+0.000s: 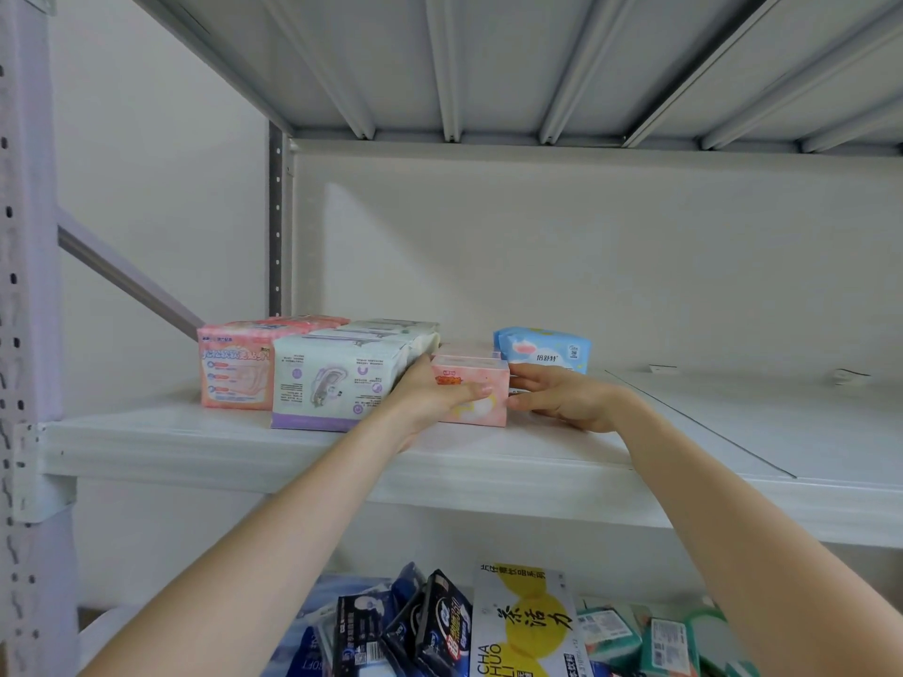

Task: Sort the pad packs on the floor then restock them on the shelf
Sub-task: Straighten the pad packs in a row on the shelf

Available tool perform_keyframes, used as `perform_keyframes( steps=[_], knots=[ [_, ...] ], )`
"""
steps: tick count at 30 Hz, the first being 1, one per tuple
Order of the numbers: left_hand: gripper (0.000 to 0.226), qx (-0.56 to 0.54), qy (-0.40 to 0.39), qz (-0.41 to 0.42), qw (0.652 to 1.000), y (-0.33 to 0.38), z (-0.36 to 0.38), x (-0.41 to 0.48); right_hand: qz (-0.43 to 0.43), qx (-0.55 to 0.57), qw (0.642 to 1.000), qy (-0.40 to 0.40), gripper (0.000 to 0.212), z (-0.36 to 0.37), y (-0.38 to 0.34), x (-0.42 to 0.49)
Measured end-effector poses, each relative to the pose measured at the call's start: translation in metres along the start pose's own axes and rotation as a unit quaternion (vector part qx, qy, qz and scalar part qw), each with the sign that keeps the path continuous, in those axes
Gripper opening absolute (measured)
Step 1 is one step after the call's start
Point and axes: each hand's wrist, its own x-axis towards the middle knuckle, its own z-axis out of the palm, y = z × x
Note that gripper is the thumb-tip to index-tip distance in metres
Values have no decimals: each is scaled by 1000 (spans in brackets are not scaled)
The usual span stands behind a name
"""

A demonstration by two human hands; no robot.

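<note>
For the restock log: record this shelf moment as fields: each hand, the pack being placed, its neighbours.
left hand: grips small pink pack at its left end
right hand: fingers touch its right side
pack position: on shelf, right of white-purple pack
far left: large pink pack
behind, right: blue pack

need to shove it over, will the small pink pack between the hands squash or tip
Probably holds its shape: the small pink pack shows crisp, boxy edges under the grip of the left hand. Unlikely to tip, since it sits flat on the shelf, wider than tall. Its smooth wrap would likely slide easily on the smooth shelf.
</note>
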Motion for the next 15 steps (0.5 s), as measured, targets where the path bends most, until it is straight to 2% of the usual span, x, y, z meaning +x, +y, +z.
perform_keyframes(
  steps=[3,10,15],
  knots=[
    [37,1,-5,5,1000,0,0,0,5,1,1000,1,57,-1,1,1],
    [37,14,6,1,1000,-1,0,2,5,-4,1000,12,59,1,0,1],
    [43,-2,38,-9,999,-1,0,4,-3,-19,999,27,75,2,1,-3]
  ],
)
